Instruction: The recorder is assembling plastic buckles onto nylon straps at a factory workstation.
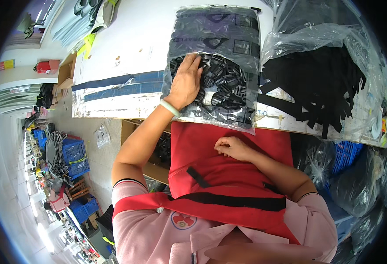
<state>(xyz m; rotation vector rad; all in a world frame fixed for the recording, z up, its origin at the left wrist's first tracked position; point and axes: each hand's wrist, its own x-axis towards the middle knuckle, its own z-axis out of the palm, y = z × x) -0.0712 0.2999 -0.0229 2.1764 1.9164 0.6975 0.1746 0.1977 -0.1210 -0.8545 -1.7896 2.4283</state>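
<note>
My left hand (186, 83) lies over a clear plastic bag (213, 39) of black plastic buckles (222, 81), wrist at the bag's left edge. Its fingers are stretched out, tips pointing away from me among the buckles. Whether they are under the film or on top of it I cannot tell. A pale green bangle (170, 108) circles that wrist. Lower down, my right hand (234, 148) rests against the red apron (202, 145) on my lap, fingers curled inward. What they hold, if anything, is hidden.
Right of the buckles, black webbing strips (312, 83) spill from a large clear bag (307, 37). The white worktable (114, 57) has dark blue bands near its front edge. An open cardboard box (129, 132) stands below. Blue crates (74, 154) are on the floor to the left.
</note>
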